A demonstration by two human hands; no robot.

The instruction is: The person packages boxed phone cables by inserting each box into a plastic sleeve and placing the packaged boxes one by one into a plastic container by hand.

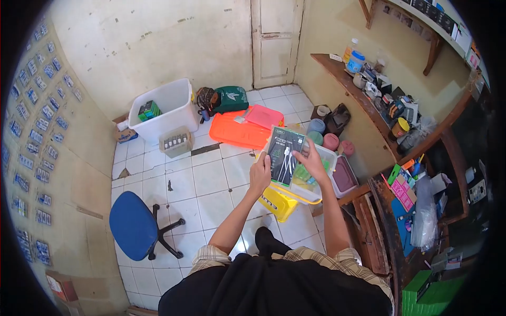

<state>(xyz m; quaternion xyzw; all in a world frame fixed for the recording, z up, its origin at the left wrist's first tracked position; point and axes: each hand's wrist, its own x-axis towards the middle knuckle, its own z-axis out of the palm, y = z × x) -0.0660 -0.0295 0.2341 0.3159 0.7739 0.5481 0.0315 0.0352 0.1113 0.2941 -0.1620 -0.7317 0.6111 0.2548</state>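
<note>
I hold up a flat black package with a picture of a white charging cable [284, 155] in front of me. My left hand [260, 173] grips its left edge. On the right side, my right hand [313, 162] is closed on the package, thumb across the front. Below and behind it stands a clear plastic bin [328, 158] with green items inside, partly hidden by the package and my right arm. A yellow lid [279, 204] with dark lettering lies on the floor beside the bin, under my left forearm.
A white tub [163, 113] with green-black boxes [149, 110] and a small box of dark items [175, 142] stand ahead-left. Orange lid [232, 129] lies on the tiles. Blue swivel chair [133, 225] is left. Cluttered shelf [345, 79] and desk [387, 221] line the right.
</note>
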